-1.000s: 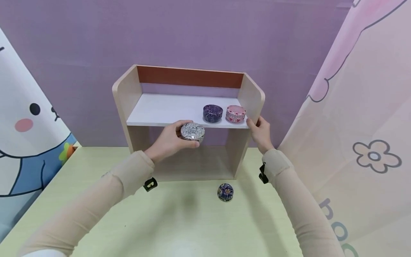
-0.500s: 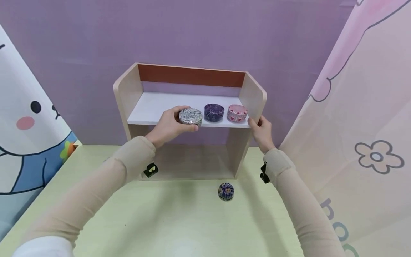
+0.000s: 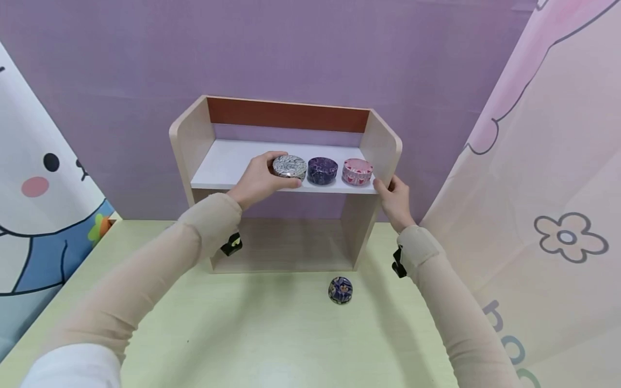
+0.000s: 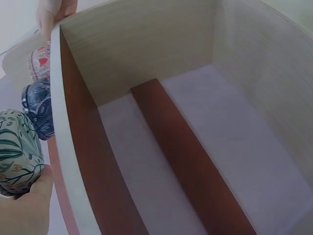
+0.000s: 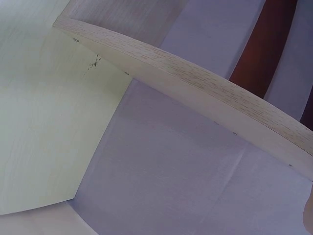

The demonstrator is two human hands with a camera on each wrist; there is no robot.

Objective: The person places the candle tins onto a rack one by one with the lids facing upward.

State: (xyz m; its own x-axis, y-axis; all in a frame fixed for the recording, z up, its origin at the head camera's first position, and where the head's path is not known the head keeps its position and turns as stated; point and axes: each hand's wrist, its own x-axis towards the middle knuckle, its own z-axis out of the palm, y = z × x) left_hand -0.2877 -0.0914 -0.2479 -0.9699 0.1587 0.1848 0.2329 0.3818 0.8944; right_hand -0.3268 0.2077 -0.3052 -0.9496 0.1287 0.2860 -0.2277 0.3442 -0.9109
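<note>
My left hand [image 3: 258, 182] holds a round black-and-white patterned tin [image 3: 289, 167] between thumb and fingers, at the front of the white upper board of a small wooden shelf [image 3: 194, 143]. Just right of it stands a dark purple tin [image 3: 322, 171], then a pink tin with hearts [image 3: 357, 172]. In the left wrist view the held tin [image 4: 18, 152] shows a leafy pattern. My right hand [image 3: 397, 205] grips the shelf's right side panel [image 3: 383, 145], thumb at its front edge. The right wrist view shows only a sliver of that hand [image 5: 308, 215].
A dark blue patterned tin [image 3: 340, 290] lies on the pale green table [image 3: 271, 334], in front of the shelf. A purple backdrop [image 3: 291, 48] hangs behind, with printed cloths on the left [image 3: 29, 134] and right [image 3: 533, 178].
My left hand has raised the black-and-white tin from in front of the shelf to its upper board, beside the purple tin. The right hand stays on the side panel.
</note>
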